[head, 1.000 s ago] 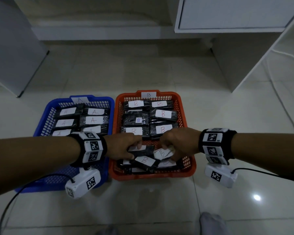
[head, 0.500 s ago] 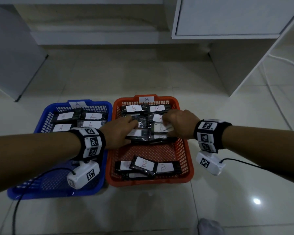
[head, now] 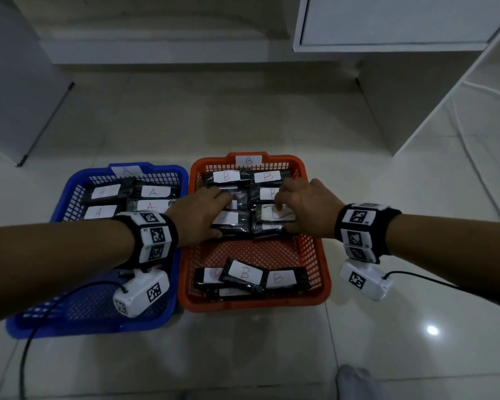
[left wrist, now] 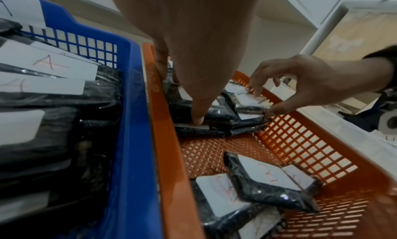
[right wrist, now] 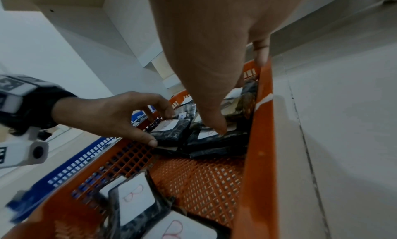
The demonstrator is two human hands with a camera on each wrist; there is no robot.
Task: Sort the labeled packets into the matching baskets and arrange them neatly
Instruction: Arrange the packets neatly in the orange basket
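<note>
Left hand [head: 199, 215] spans the left B packet [head: 234, 223] in the orange basket [head: 251, 306], thumb on its near edge and fingers curled over the far edge. Right hand [head: 306, 209] pinches the right B packet [head: 280, 217] the same way. They look light and soft with slick film, so grip by the edges; loose packets [head: 246, 272] lie nearer than both wrists.

1. Left hand [head: 198, 216] covers labels on the orange basket's [head: 254, 306] left-column packets [head: 231, 223]; letters partly hidden.
2. Blue basket [head: 84, 330]: middle hidden beneath left forearm [head: 55, 255].
3. Pale object [head: 355, 382]: cut off at bottom edge.
</note>
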